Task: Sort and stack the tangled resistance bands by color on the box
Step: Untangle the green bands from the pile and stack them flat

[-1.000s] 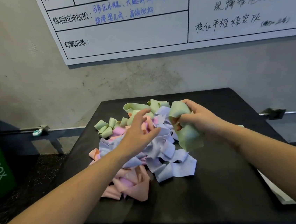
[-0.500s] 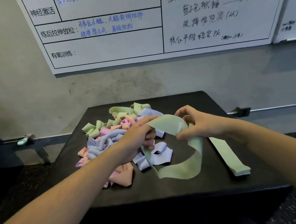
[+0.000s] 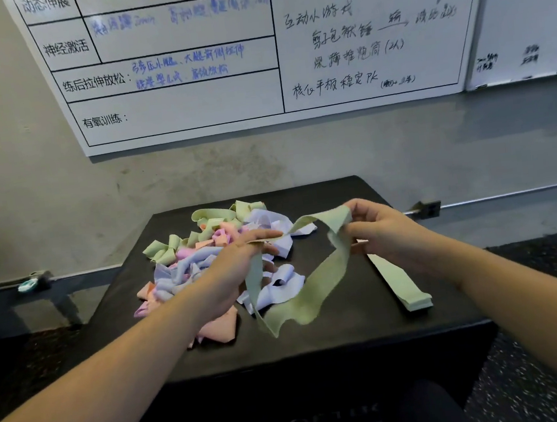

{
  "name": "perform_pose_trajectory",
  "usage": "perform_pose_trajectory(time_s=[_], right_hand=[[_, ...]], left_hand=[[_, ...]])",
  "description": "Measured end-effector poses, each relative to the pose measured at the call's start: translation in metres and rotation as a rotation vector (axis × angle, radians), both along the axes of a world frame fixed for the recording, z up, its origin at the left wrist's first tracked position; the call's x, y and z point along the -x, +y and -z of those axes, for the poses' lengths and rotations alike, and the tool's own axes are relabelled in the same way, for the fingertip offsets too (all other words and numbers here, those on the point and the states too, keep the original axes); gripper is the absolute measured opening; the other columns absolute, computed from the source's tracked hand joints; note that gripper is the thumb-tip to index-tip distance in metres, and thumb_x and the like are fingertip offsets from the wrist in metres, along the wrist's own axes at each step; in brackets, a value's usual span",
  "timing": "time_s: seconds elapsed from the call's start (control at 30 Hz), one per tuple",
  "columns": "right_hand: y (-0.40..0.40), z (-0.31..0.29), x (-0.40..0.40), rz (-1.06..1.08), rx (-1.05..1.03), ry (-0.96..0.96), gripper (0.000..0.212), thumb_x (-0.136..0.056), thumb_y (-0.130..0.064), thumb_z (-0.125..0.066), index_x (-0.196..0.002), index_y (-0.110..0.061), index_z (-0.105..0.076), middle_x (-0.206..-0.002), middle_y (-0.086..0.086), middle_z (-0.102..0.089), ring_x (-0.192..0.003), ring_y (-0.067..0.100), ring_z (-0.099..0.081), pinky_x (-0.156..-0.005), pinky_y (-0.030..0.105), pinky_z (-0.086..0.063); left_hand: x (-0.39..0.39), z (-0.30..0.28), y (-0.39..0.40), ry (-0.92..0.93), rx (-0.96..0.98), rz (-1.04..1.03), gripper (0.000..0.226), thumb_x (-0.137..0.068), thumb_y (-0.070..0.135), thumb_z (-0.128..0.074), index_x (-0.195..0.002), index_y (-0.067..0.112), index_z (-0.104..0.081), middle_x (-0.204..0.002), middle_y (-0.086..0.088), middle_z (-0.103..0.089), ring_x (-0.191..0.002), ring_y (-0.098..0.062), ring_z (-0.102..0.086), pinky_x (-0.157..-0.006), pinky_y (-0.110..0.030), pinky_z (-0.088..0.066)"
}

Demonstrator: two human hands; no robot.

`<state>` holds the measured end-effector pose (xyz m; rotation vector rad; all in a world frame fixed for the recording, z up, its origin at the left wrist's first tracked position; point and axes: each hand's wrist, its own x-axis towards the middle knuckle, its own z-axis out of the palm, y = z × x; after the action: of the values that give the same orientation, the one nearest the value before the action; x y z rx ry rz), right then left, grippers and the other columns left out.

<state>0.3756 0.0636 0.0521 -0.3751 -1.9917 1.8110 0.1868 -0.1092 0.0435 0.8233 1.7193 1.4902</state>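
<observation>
Tangled pile (image 3: 206, 256) lies left of flat green stack (image 3: 401, 283).

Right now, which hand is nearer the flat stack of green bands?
Right. The right hand is just above the stack's far end; the left hand is over the tangled pile.

Head view, downward over box (image 3: 369, 335)
</observation>
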Motion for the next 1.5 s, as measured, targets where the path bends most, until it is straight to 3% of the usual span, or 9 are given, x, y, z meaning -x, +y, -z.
perform_pose_trajectory(time_s=[0.2,0.3,0.4,0.67,0.8,0.9,1.07,1.3,1.5], right_hand=[[-0.025,-0.015,-0.009,0.16,-0.146,0.027,0.028,-0.095,-0.006,-0.066,-0.113,-0.019,-0.048,-0.094,0.006,-0.077,-0.085,0.017,-0.071,-0.063,0.026,-0.056],[-0.03,-0.022,-0.014,0.21,-0.234,0.048,0.037,-0.095,-0.007,-0.067,-0.124,-0.028,-0.056,-0.098,0.004,-0.077,-0.087,0.012,-0.071,-0.066,0.025,-0.057],[-0.029,-0.025,-0.019,0.282,-0.392,0.012,0.018,-0.096,-0.009,-0.065,-0.104,-0.024,-0.074,-0.097,-0.004,-0.077,-0.091,0.011,-0.071,-0.084,0.035,-0.06],[-0.038,-0.034,-0.027,0.321,-0.588,0.059,0.027,-0.092,-0.012,-0.069,-0.083,-0.037,-0.075,-0.089,0.005,-0.068,-0.074,0.017,-0.061,-0.082,0.047,-0.058],[-0.042,-0.037,-0.032,0.309,-0.746,0.13,0.023,-0.091,-0.015,-0.073,-0.086,-0.037,-0.073,-0.097,-0.007,-0.05,-0.07,0.01,-0.053,-0.076,0.026,-0.052],[-0.044,-0.04,-0.035,0.268,-0.748,0.17,0.021,-0.092,-0.012,-0.072,-0.088,-0.033,-0.072,-0.101,-0.009,-0.053,-0.069,0.012,-0.052,-0.073,0.023,-0.05],[-0.044,-0.035,-0.033,0.268,-0.699,0.166,0.017,-0.092,-0.013,-0.07,-0.09,-0.03,-0.072,-0.092,-0.004,-0.069,-0.076,0.03,-0.06,-0.077,0.041,-0.055],[-0.049,-0.025,-0.03,0.286,-0.589,0.183,0.024,-0.091,-0.006,-0.069,-0.088,-0.029,-0.071,-0.077,-0.015,-0.067,-0.058,0.004,-0.046,-0.063,0.016,-0.041],[-0.051,-0.01,-0.036,0.33,-0.421,0.103,0.044,-0.092,-0.036,-0.072,-0.128,-0.027,-0.049,-0.105,-0.002,-0.063,-0.087,0.013,-0.065,-0.077,0.028,-0.057]], left_hand=[[-0.024,0.001,-0.01,0.143,0.054,0.108,0.035,-0.097,-0.005,-0.051,-0.106,0.021,-0.073,-0.108,-0.002,-0.076,-0.101,-0.014,-0.071,-0.077,-0.025,-0.057],[-0.036,-0.001,-0.017,0.244,0.12,0.246,0.057,-0.09,-0.014,-0.04,-0.125,0.026,-0.061,-0.115,-0.003,-0.074,-0.109,-0.015,-0.069,-0.099,-0.036,-0.052],[-0.045,-0.006,-0.025,0.292,0.144,0.336,0.058,-0.088,-0.012,-0.047,-0.128,0.03,-0.055,-0.103,0.001,-0.076,-0.106,-0.013,-0.07,-0.1,-0.036,-0.052],[-0.063,-0.016,-0.028,0.371,0.104,0.366,0.054,-0.095,0.03,-0.069,-0.141,0.032,-0.042,-0.104,0.0,-0.075,-0.103,-0.014,-0.07,-0.102,-0.039,-0.053],[-0.075,-0.023,-0.021,0.412,0.045,0.278,0.052,-0.096,0.046,-0.064,-0.143,0.04,-0.044,-0.11,0.011,-0.073,-0.098,-0.003,-0.071,-0.087,-0.02,-0.055],[-0.076,-0.022,-0.014,0.374,0.023,0.206,0.037,-0.095,0.052,-0.063,-0.128,0.038,-0.062,-0.111,0.004,-0.075,-0.105,-0.019,-0.071,-0.098,-0.048,-0.053],[-0.083,-0.018,-0.006,0.238,-0.078,0.231,0.021,-0.103,0.025,-0.058,-0.117,0.016,-0.07,-0.102,0.001,-0.077,-0.089,-0.005,-0.073,-0.074,-0.017,-0.055],[-0.094,-0.014,0.005,0.129,-0.177,0.172,0.025,-0.106,0.031,-0.052,-0.128,0.026,-0.063,-0.119,-0.007,-0.074,-0.1,-0.02,-0.07,-0.083,-0.039,-0.057],[-0.103,-0.018,0.013,-0.006,-0.228,0.116,0.023,-0.107,0.027,-0.049,-0.125,0.024,-0.062,-0.108,-0.003,-0.075,-0.098,-0.02,-0.072,-0.095,-0.055,-0.054]])
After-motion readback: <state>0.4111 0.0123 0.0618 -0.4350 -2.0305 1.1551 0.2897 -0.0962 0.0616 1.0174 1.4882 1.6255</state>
